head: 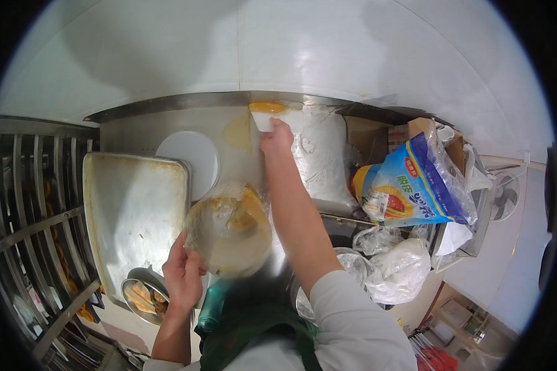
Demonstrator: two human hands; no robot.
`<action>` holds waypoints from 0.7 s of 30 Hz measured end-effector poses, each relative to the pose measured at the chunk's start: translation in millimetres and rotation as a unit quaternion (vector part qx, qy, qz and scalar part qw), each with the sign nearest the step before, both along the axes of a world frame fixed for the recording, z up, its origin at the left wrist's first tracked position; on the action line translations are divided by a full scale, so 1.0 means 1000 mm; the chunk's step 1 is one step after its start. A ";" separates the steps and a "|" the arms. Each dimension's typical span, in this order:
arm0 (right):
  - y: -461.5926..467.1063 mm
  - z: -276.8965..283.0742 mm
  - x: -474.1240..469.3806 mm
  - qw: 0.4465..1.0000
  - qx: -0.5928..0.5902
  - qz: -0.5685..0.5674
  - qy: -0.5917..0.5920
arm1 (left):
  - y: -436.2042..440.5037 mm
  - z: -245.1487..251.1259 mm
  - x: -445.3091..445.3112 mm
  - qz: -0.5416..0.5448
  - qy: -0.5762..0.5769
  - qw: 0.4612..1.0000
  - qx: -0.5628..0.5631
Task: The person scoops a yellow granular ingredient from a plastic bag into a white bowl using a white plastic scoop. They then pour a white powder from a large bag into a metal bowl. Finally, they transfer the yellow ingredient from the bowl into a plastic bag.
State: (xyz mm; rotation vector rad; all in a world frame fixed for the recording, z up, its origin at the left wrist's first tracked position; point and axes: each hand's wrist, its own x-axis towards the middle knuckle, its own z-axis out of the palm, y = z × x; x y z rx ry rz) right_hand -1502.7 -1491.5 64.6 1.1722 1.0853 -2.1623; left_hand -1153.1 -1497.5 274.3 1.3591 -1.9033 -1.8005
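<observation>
A clear plastic tub [229,234], smeared inside with a pale yellow residue, is tilted in my left hand [184,273], which grips its left rim. Farther off, near the back edge of the metal worktop, my right hand [277,136] holds a white scraper [262,121]. Orange-yellow paste [266,107] lies at the scraper's far edge. Beside it, on the worktop, a thin yellowish smear [238,133] spreads to the left. A white round lid [192,157] lies behind the tub, partly under a metal baking tray [137,208].
A small metal bowl with food [146,299] sits at the tray's near corner. To the right are a blue and yellow printed bag [399,185], crumpled clear plastic bags [397,273] and a cardboard box [420,125]. A metal rack [32,232] stands left; a green bottle [212,306] is near my apron.
</observation>
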 end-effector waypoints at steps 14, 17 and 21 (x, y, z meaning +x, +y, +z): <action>0.013 -0.011 0.014 0.984 -0.172 0.002 0.051 | 0.002 0.000 -0.005 -0.009 -0.013 1.000 -0.011; 0.017 -0.002 0.014 0.975 -0.212 -0.009 0.070 | -0.001 0.002 -0.008 -0.040 -0.017 0.998 -0.039; 0.049 0.049 0.013 0.957 -0.225 0.048 0.176 | -0.005 0.006 -0.017 -0.059 -0.028 0.997 -0.039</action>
